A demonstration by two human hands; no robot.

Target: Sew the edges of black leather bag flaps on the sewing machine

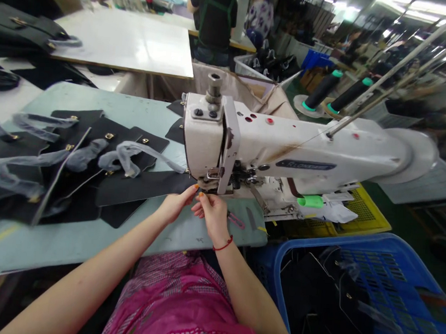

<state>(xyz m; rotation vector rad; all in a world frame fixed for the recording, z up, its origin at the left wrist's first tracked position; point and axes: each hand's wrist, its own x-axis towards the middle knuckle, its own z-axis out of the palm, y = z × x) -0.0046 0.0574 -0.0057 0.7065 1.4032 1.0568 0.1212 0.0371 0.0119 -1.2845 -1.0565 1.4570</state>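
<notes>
A black leather-like panel [143,187] lies on the sewing bed, its right end under the head of a white sewing machine [284,145]. My left hand [178,204] is closed in a pinch at that end, close to the presser foot. Just to its right is my right hand [213,214], its thumb and forefinger pinched together below the foot; whatever is between them is too small to make out. Pink-handled thread snips [236,220] lie by my right wrist. The needle is hidden.
More black panels [76,189] with gold clasps and plastic-wrapped straps cover the left of the pale green table [174,234]. A blue basket [289,250] of black pieces stands at right. Two black thread cones [322,90] rise behind the machine. Co-workers [215,22] stand beyond.
</notes>
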